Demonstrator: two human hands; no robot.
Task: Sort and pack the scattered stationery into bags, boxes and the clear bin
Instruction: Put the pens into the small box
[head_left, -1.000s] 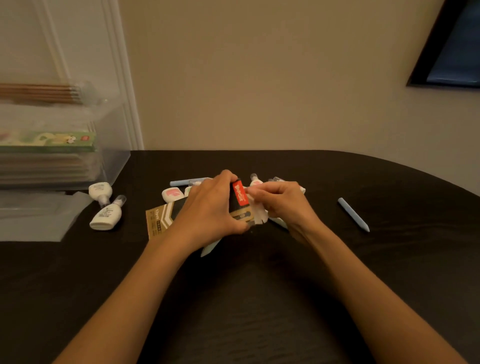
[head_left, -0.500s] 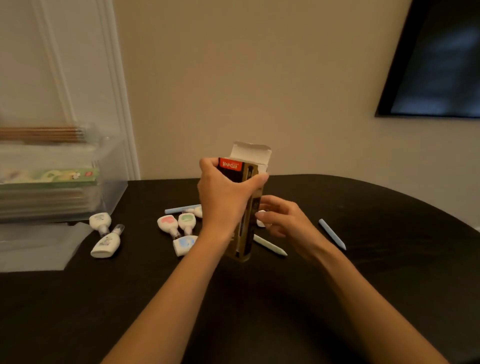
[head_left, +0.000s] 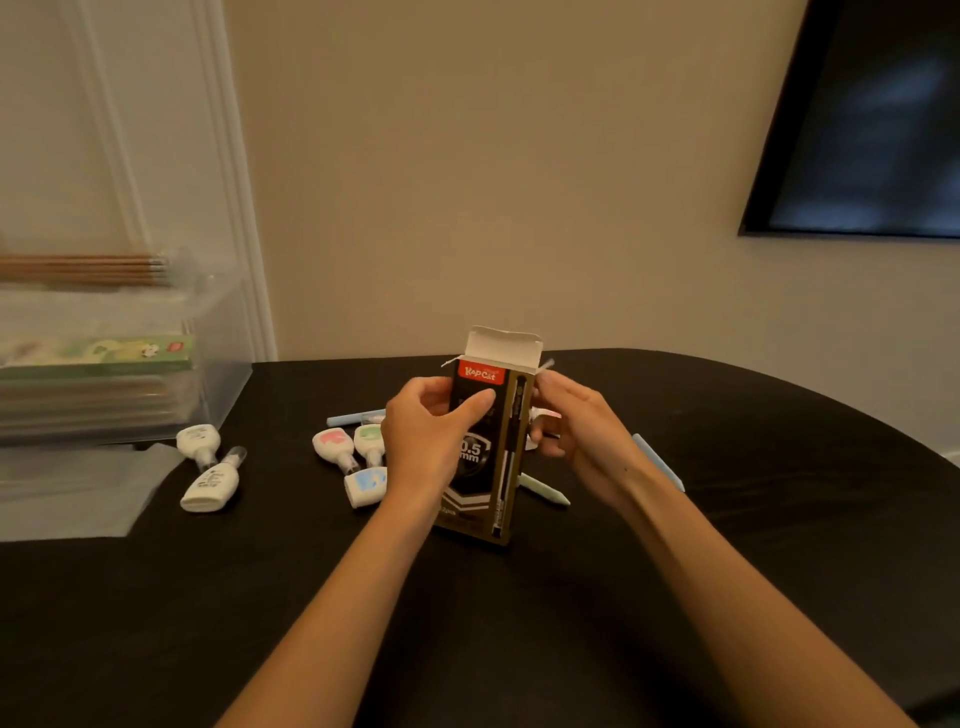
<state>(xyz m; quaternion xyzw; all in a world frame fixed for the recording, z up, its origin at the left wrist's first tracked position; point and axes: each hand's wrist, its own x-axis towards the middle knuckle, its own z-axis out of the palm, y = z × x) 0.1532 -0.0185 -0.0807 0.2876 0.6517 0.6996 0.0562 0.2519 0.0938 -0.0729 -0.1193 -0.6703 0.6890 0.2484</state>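
**Pen box** (head_left: 483, 452): upright at mid-table (head_left: 779, 519), top flap open. Whether its base touches the table cannot be told.
**Left hand** (head_left: 426, 431): grips the box's front and left edge.
**Right hand** (head_left: 576, 426): curled round a small white item (head_left: 540, 415), fingertips at the box's right top corner.
**Correction tapes:** pink (head_left: 332, 444), green (head_left: 370, 439) and blue (head_left: 366, 486) just left of the box. Two white ones (head_left: 208, 486) lie near the clear bin (head_left: 218, 353) at the table's far-left edge.
**Pens:** green pen (head_left: 545, 491) and blue pen (head_left: 657, 462) to the right.
**Open room:** bare surface from the blue pen to the curved right edge, and nearside around the forearms.
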